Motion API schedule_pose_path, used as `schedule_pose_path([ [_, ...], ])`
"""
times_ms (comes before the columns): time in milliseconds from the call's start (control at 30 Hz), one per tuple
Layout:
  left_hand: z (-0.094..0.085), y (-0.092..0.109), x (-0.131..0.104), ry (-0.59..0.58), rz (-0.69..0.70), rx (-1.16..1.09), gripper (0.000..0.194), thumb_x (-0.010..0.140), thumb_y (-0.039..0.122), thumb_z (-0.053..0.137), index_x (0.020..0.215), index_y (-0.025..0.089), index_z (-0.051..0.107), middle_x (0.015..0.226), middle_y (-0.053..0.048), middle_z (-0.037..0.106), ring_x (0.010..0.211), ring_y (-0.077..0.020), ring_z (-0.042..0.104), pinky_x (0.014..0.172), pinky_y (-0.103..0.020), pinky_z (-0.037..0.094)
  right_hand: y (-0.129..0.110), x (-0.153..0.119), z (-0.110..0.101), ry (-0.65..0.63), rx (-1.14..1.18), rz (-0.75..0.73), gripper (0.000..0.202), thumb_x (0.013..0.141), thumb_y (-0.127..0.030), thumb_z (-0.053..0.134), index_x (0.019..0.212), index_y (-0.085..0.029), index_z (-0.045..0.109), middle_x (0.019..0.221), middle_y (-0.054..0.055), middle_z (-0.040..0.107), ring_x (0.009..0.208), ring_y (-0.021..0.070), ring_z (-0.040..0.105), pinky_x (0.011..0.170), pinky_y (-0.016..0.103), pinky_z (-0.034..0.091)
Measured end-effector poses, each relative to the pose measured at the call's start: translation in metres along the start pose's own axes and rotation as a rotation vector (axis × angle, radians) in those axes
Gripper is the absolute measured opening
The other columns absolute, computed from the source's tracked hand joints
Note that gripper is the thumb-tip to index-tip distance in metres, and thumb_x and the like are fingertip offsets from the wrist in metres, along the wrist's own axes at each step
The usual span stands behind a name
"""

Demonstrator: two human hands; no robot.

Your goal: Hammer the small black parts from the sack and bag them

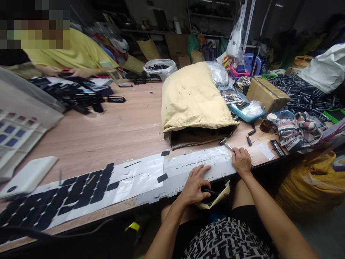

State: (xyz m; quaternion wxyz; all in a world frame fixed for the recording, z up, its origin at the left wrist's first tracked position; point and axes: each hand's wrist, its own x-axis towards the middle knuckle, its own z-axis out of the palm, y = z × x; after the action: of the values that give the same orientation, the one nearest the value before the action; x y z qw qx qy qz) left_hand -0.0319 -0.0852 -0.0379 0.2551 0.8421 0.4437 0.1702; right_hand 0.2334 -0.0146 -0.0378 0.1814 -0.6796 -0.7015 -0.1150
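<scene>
My left hand is at the table's front edge, its thumb and a finger closed on a small black piece over an open paper bag at my lap. My right hand grips the handle of a small hammer by the right end of a grey-white board. Behind the board lies a large yellow paper sack, its dark mouth facing me. Black pads on white sheets cover the front left of the table.
A person in yellow works at the back left beside a black heap. At the right are a cardboard box, a blue tray, a brown bottle and a striped cloth. A white crate stands left.
</scene>
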Motion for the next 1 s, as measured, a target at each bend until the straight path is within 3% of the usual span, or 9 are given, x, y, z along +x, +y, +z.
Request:
schedule_pose_path([
  [167, 0.001, 0.006, -0.003, -0.019, -0.014, -0.004, 0.030, 0.056, 0.038, 0.093, 0.082, 0.030, 0.079, 0.162, -0.001, 0.034, 0.149, -0.0446, 0.022, 0.120, -0.065, 0.016, 0.000, 0.000, 0.001, 0.015, -0.007, 0.001, 0.026, 0.093, -0.024, 0.053, 0.116, -0.022, 0.065, 0.097, 0.007, 0.059, 0.091, 0.0222, 0.045, 0.075, 0.032, 0.030],
  [233, -0.002, 0.003, 0.000, 0.017, -0.022, -0.101, 0.030, 0.061, 0.045, 0.090, 0.084, 0.030, 0.078, 0.155, -0.004, 0.046, 0.146, -0.0426, 0.030, 0.119, -0.063, 0.024, 0.000, 0.000, 0.001, 0.024, -0.013, 0.000, 0.027, 0.093, -0.023, 0.052, 0.116, -0.022, 0.065, 0.096, 0.007, 0.059, 0.090, 0.0222, 0.045, 0.074, 0.032, 0.029],
  [300, -0.011, -0.004, 0.011, 0.104, -0.074, -0.234, 0.028, 0.072, 0.050, 0.081, 0.090, 0.028, 0.077, 0.135, -0.007, 0.064, 0.132, -0.0356, 0.050, 0.111, -0.054, 0.040, -0.001, 0.000, 0.001, 0.030, -0.019, -0.001, 0.026, 0.092, -0.023, 0.053, 0.115, -0.022, 0.065, 0.095, 0.007, 0.059, 0.089, 0.0222, 0.045, 0.074, 0.032, 0.029],
  [433, -0.045, -0.027, 0.064, 0.437, -0.366, -0.337, 0.035, 0.086, 0.054, 0.061, 0.095, 0.022, 0.074, 0.099, -0.007, 0.075, 0.093, -0.0244, 0.068, 0.085, -0.037, 0.053, -0.002, 0.000, -0.001, 0.041, -0.024, -0.004, 0.027, 0.092, -0.022, 0.053, 0.116, -0.022, 0.065, 0.094, 0.007, 0.060, 0.089, 0.0221, 0.046, 0.074, 0.032, 0.029],
  [533, -0.072, -0.051, 0.117, 0.596, -0.662, -0.218, 0.040, 0.087, 0.055, 0.057, 0.090, 0.019, 0.073, 0.090, -0.011, 0.076, 0.091, -0.0291, 0.069, 0.082, -0.039, 0.052, -0.002, 0.000, -0.001, 0.048, -0.020, -0.008, 0.026, 0.092, -0.022, 0.054, 0.115, -0.022, 0.065, 0.094, 0.006, 0.060, 0.089, 0.0221, 0.046, 0.074, 0.032, 0.029],
  [633, -0.087, -0.075, 0.161, 0.556, -0.870, -0.111, 0.044, 0.086, 0.055, 0.058, 0.095, 0.016, 0.075, 0.101, -0.020, 0.075, 0.103, -0.0394, 0.068, 0.082, -0.045, 0.052, -0.001, 0.000, 0.000, 0.049, -0.013, -0.008, 0.025, 0.092, -0.022, 0.055, 0.114, -0.022, 0.065, 0.094, 0.006, 0.060, 0.089, 0.0221, 0.047, 0.074, 0.032, 0.030],
  [767, -0.091, -0.098, 0.192, 0.410, -0.991, -0.075, 0.047, 0.082, 0.052, 0.063, 0.106, 0.013, 0.074, 0.119, -0.026, 0.069, 0.114, -0.0462, 0.064, 0.083, -0.050, 0.052, -0.002, 0.000, -0.001, 0.035, -0.013, 0.002, 0.023, 0.091, -0.021, 0.055, 0.112, -0.022, 0.066, 0.094, 0.006, 0.060, 0.089, 0.0221, 0.047, 0.076, 0.032, 0.031],
  [900, -0.093, -0.110, 0.197, 0.391, -1.030, -0.083, 0.055, 0.077, 0.053, 0.068, 0.112, 0.010, 0.071, 0.125, -0.029, 0.066, 0.119, -0.0487, 0.060, 0.085, -0.053, 0.051, -0.003, -0.001, -0.002, 0.018, -0.001, 0.012, 0.024, 0.091, -0.022, 0.055, 0.112, -0.022, 0.065, 0.095, 0.006, 0.060, 0.090, 0.0222, 0.048, 0.077, 0.032, 0.031],
  [1000, -0.096, -0.109, 0.182, 0.432, -0.996, -0.079, 0.057, 0.073, 0.054, 0.072, 0.111, 0.010, 0.071, 0.117, -0.029, 0.068, 0.114, -0.0501, 0.061, 0.081, -0.055, 0.051, -0.003, -0.001, -0.002, 0.010, 0.000, 0.015, 0.025, 0.092, -0.023, 0.054, 0.113, -0.022, 0.065, 0.095, 0.007, 0.060, 0.089, 0.0222, 0.047, 0.076, 0.032, 0.032],
])
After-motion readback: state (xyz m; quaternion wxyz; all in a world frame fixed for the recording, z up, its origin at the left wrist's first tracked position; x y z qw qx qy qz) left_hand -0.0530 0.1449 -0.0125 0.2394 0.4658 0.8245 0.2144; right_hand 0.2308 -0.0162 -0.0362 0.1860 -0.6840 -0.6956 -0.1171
